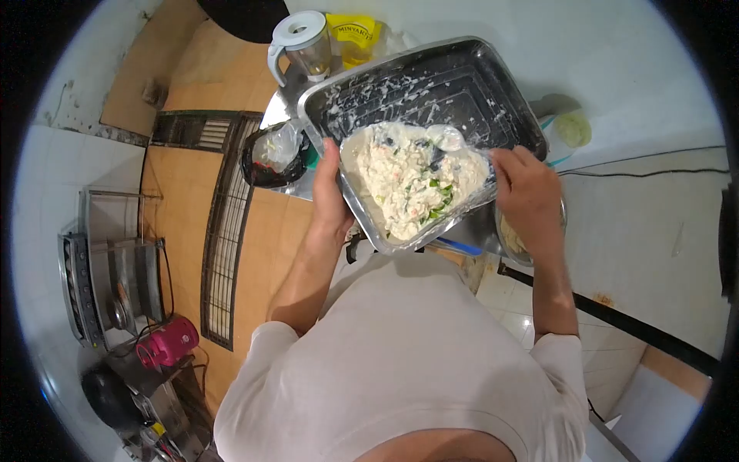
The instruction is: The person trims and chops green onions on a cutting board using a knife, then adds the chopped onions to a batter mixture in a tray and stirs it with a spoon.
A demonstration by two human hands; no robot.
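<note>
A rectangular metal tray [431,96] is tilted in front of my chest, its far part smeared with white residue. In its near part lies a lumpy, creamy white mixture [408,177] with green and dark bits, on or inside a clear plastic bag [454,215]. At the tray's left side, my left hand [329,192] grips the rim, thumb on top and the other fingers hidden below. My right hand [530,192] is closed at the right side, pinching the edge of the plastic beside the mixture. Its fingertips are partly hidden.
Behind the tray stand a blender jug [304,46] and a yellow pouch [354,37]. A black-lined container [273,154] sits to the left. A bowl [512,235] is partly hidden under my right wrist. A pink gas cylinder [168,341] stands at lower left.
</note>
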